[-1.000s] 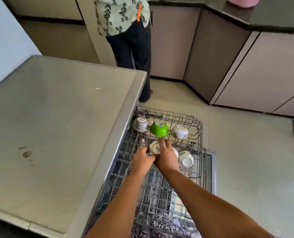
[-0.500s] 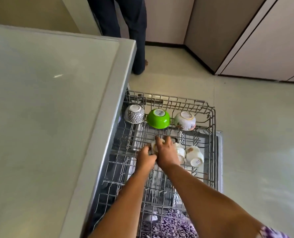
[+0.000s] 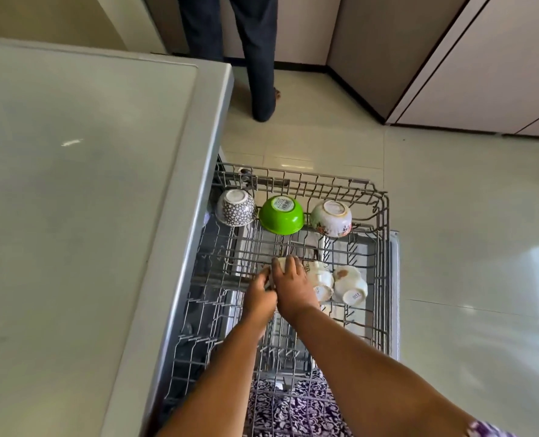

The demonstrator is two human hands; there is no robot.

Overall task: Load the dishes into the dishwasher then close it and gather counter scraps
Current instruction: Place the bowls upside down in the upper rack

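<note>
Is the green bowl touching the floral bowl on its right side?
Apart. The head view shows open rack wires between the green bowl and the floral bowl.

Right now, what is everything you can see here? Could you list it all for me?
dishwasher rack: one, grey wire, pulled out over the floor
patterned bowl: one, dark-and-white, upside down, back row nearest the counter
green bowl: one, bright green, upside down, back row middle
floral bowl: one, white with flowers, upside down, back row far side
white cups: two, white, tipped over, beside the right hand
cup being placed: one, whitish, mostly hidden by the hands
counter: one, pale grey, beside the rack
cabinets: beige, along the far wall
second person's legs: dark trousers, standing at the back
left hand: on the hidden cup
right hand: over the same cup
</note>
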